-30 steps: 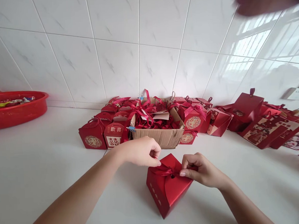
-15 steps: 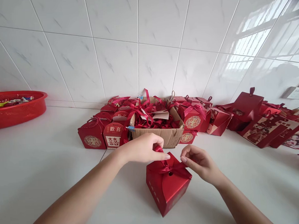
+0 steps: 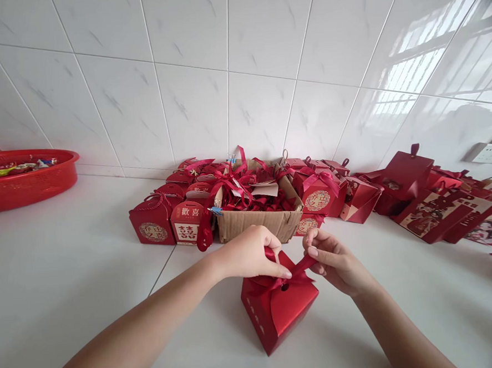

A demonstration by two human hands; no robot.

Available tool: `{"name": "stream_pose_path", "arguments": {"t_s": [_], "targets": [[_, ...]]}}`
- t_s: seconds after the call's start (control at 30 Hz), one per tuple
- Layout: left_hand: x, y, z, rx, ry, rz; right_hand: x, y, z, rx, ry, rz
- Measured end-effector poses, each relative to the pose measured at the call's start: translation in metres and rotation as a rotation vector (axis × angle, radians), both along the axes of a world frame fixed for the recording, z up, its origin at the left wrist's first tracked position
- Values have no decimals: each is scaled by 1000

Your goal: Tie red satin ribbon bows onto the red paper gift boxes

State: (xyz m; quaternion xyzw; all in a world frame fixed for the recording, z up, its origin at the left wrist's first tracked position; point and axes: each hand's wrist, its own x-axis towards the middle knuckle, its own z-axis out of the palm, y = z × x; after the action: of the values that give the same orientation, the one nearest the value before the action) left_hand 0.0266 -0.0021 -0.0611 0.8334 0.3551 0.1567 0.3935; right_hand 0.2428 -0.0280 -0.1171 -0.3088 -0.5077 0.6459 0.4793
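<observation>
A red gift box (image 3: 289, 309) with pale lettering on its left side stands on the white counter, turned corner-on to me. A red ribbon (image 3: 303, 265) crosses its folded top, beside a small dark hole. My left hand (image 3: 256, 253) reaches over the top with fingers closed on the ribbon near its middle; part of the ribbon is hidden behind the fingers. On the right, my right hand (image 3: 331, 258) pinches another stretch of the ribbon between thumb and fingers, drawn up from the box top.
Behind the box stands a cardboard box (image 3: 259, 223) full of red ribbons. Finished-looking red boxes (image 3: 152, 223) flank it on both sides. Flat red packaging (image 3: 427, 217) lies at the right. A red plastic basin (image 3: 29, 183) with wrapped sweets sits far left on the counter (image 3: 88, 260).
My right hand has taken hold of the ribbon and lifted it off the box top. My left hand has shifted slightly right and down, nearer the middle of the ribbon.
</observation>
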Motion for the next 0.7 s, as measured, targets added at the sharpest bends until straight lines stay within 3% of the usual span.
{"name": "stream_pose_path", "arguments": {"t_s": [0.27, 0.5, 0.7], "targets": [[2, 0, 2, 44, 22, 76, -5, 2, -2, -7, 47, -84], [-1, 8, 1, 175, -167, 181, -6, 3, -4, 9, 148, -150], [-5, 13, 4, 247, -182, 250, -10, 7, -8, 53, 121, -263]]}}
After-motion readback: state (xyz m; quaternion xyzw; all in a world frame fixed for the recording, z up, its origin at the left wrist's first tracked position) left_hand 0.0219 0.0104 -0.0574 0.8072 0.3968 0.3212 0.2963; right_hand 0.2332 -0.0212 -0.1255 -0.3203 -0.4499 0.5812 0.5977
